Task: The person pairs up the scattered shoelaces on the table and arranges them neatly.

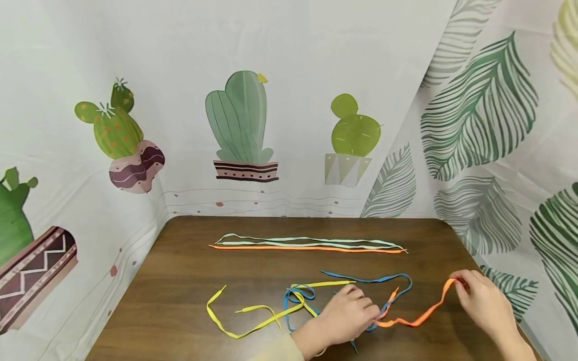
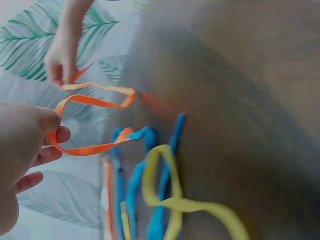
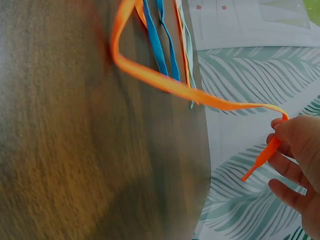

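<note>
An orange lace (image 1: 422, 317) runs between the two hands. My right hand (image 1: 485, 303) pinches it near one end, and in the right wrist view its tip hangs below the fingers (image 3: 285, 145). My left hand (image 1: 345, 316) pinches the same lace farther along; the left wrist view shows the lace (image 2: 95, 149) looping past the thumb of that hand (image 2: 25, 145). Beside and partly under the left hand lie blue laces (image 1: 402, 276) and yellow laces (image 1: 253, 329), crossing one another. Another part of orange lace (image 1: 393, 297) lies against the blue one.
Farther back on the brown table (image 1: 180, 281), a pale mint lace (image 1: 271, 244) and another orange lace (image 1: 307, 248) lie stretched out side to side. Printed cloth (image 1: 298, 50) with cacti and leaves hangs behind the table and at its sides.
</note>
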A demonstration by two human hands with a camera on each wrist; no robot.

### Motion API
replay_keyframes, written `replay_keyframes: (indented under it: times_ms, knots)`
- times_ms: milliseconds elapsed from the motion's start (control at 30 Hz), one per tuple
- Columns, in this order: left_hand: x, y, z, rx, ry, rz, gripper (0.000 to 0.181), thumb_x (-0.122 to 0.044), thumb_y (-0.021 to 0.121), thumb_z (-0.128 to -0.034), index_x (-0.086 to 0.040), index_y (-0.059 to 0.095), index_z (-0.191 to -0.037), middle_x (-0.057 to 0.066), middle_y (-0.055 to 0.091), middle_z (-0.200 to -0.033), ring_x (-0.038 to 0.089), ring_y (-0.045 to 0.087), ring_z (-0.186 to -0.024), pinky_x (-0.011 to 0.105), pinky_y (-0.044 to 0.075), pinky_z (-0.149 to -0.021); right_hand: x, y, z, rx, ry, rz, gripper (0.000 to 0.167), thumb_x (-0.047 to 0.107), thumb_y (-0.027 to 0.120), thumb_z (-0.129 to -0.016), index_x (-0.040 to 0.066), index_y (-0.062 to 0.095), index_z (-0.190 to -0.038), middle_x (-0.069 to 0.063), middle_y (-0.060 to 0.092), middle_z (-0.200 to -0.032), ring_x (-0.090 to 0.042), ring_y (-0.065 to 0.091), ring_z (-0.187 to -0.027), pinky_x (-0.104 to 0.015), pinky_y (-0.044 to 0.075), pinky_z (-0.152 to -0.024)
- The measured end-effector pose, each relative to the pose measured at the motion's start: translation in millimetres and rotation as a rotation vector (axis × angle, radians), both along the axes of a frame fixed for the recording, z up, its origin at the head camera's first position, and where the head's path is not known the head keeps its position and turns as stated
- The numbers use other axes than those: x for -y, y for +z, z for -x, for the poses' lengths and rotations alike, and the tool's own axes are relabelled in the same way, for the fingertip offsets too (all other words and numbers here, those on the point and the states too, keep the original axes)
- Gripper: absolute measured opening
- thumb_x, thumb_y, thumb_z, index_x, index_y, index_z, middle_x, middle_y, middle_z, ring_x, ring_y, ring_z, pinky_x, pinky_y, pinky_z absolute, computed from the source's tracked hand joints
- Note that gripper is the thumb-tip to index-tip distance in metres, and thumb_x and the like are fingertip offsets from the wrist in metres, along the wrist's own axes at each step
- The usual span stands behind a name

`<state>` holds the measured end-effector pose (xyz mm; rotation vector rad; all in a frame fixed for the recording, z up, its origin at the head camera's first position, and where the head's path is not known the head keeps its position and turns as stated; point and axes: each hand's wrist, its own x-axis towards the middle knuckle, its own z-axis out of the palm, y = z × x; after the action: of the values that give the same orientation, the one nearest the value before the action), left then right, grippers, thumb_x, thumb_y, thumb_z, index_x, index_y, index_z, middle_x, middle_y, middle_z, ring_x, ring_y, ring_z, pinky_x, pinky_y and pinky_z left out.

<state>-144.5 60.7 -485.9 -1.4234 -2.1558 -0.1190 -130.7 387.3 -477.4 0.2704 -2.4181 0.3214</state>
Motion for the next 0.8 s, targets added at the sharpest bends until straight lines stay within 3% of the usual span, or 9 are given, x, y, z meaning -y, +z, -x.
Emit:
replay_keyframes:
  times_ms: [267,567,800]
  knots:
    - [21.1,24.1,6.5,0.011,-0.002,-0.079,0.005,-0.033,0.065,-0.0846,-0.029,0.061,-0.085,-0.020,0.063,-0.084,0.001,0.056,-0.085,0.021,0.041,-0.087,-12,3.5,-1.7,-0.012,-0.042,0.021,0.026,-0.006,0.072,-0.059,0.008,0.063,-0.080,-0.001,0.057,-0.067,-0.003,0.042,-0.053,-0.017,0.029,-0.045]
    - [49.7,28.7,14.6,0.061,0.046,-0.103,0.002,-0.029,0.065,-0.0847,-0.029,0.063,-0.084,-0.019,0.062,-0.081,0.001,0.055,-0.080,0.022,0.040,-0.087,-15,4.3,-1.5,-0.088,-0.029,-0.012,0.022,-0.004,0.068,-0.058,0.004,0.062,-0.077,-0.005,0.057,-0.066,-0.022,0.050,-0.054,-0.027,0.035,-0.049]
    - [69.1,32.1,17.8,0.117,0.066,-0.135,0.004,-0.027,0.066,-0.0843,-0.026,0.063,-0.087,-0.017,0.063,-0.082,0.001,0.056,-0.078,0.022,0.041,-0.083,-19,8.3,-0.6,-0.052,-0.082,0.032,0.021,-0.005,0.067,-0.061,0.004,0.062,-0.079,-0.010,0.060,-0.068,-0.028,0.052,-0.053,-0.030,0.035,-0.045]
